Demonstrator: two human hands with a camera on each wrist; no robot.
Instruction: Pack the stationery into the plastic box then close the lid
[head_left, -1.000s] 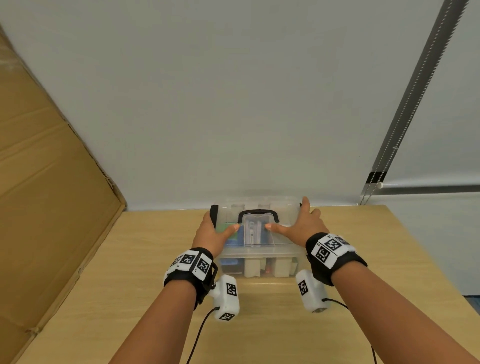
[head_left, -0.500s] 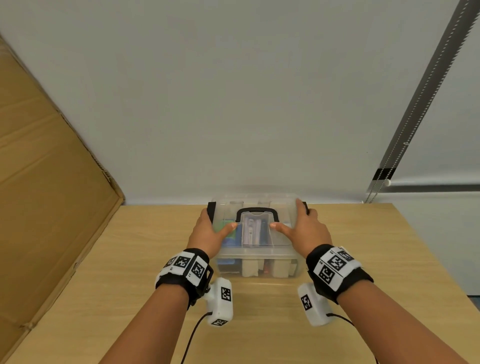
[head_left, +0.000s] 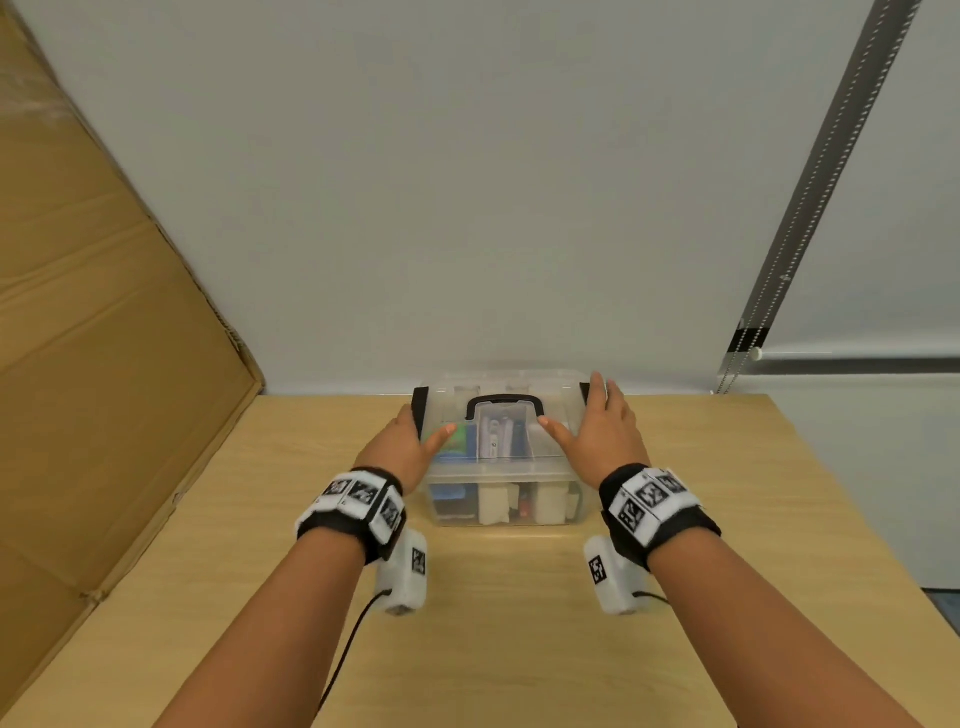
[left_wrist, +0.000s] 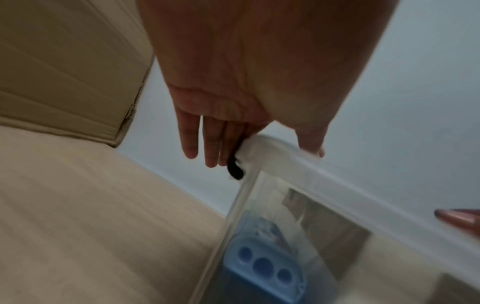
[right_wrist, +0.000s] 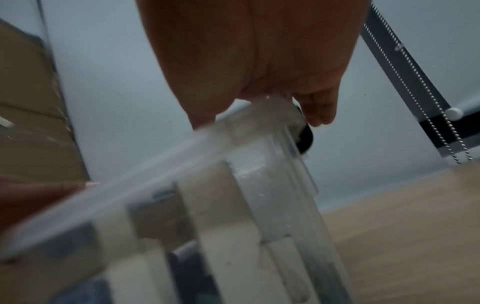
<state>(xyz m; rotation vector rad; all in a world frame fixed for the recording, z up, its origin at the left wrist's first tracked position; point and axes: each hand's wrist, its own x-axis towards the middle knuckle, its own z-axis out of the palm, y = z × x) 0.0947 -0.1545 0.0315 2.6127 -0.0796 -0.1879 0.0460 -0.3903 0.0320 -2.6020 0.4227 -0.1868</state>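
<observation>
One clear plastic box (head_left: 506, 501) on wooden table (head_left: 519, 623), lid (head_left: 550, 395) on it, left hand (head_left: 402, 452) and right hand (head_left: 605, 434) flat on lid ends, fingers straight, two black latches (head_left: 420, 410)

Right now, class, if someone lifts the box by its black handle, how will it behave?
Probably stiff: the box has hard clear walls. Fairly heavy for its size, being packed full. It may tip little, since the handle sits mid-lid.

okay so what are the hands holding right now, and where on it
Nothing is gripped. The left hand and right hand lie open on the plastic box's lid, thumbs on top, fingers reaching down over the black side latches.
</observation>
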